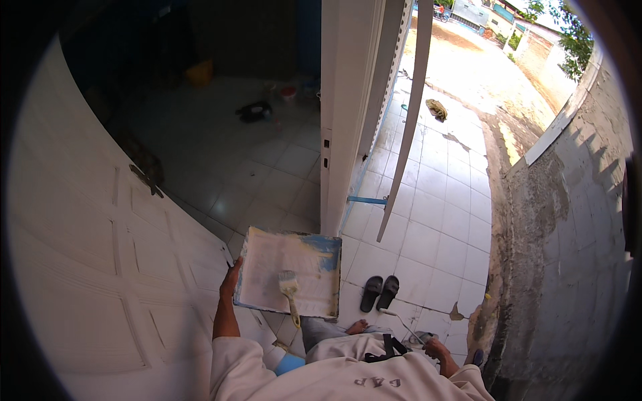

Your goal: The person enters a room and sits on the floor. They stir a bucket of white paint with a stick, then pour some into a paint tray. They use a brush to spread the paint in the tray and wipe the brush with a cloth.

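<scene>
My left hand (231,277) grips the left edge of a paint tray (246,267), held out in front of my body. Pale pinkish paint coats the tray, with blue and cream smears in its far right corner. A paintbrush (289,284) lies in it, bristles away from me, handle over the near rim. Low on the right, my right hand (438,349) is closed around the handle end of a paint roller (404,324) with a thin metal rod. Its small pale head is near the black sandals (380,293); the handle is mostly hidden by my fingers.
A white panelled door (80,267) with a dark handle (144,180) stands at my left. Ahead is a white door frame (344,120), a dim tiled room left of it. A long pale strip (406,127) leans outside. A rough wall (555,267) runs along the right.
</scene>
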The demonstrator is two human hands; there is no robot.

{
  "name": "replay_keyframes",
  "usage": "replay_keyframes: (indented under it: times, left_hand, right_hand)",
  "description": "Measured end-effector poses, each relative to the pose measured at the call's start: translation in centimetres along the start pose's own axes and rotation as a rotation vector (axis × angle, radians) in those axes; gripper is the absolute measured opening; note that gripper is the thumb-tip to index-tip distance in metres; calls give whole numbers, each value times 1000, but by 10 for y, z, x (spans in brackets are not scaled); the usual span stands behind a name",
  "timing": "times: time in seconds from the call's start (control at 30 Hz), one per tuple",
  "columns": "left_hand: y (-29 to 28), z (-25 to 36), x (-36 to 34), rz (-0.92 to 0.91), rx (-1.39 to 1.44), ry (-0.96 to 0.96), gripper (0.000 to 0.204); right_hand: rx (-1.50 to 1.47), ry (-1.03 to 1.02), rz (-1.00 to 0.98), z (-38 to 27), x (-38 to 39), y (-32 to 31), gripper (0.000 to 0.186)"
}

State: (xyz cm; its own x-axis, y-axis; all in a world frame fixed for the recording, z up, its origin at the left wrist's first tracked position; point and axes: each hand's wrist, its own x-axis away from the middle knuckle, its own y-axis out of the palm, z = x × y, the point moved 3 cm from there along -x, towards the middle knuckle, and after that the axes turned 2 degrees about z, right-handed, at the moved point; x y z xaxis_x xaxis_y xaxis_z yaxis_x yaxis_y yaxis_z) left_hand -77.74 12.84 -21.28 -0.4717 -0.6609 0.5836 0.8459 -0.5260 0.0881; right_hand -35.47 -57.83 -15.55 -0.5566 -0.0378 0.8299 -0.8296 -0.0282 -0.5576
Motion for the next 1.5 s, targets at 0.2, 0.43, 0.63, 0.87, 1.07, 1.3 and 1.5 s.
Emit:
replay_keyframes:
  times: [0.2,0.43,0.63,0.87,1.07,1.3,1.5]
  left_hand:
    - [-56,42,-44,158,-172,13,91]
    - [-136,69,-161,-60,-176,0,96]
    - [-194,88,-250,-22,-130,131,96]
    - [-202,135,-311,19,-113,129,93]
    - [-184,194,-330,47,-133,222,94]
    - [-171,211,-423,-62,-129,-6,103]
    - [-153,246,-515,-140,-107,-74,103]
  right_hand:
    - [24,13,-42,-75,42,4,11]
    - [-356,251,52,-164,67,28,8]
    - [-437,-830,477,-275,161,40,7]
    - [-929,49,30,-355,152,37,12]
    - [-257,-1024,335,-433,177,42,25]
    - [-619,-176,71,-476,143,7,27]
    - [-610,35,13,-520,124,-32,29]
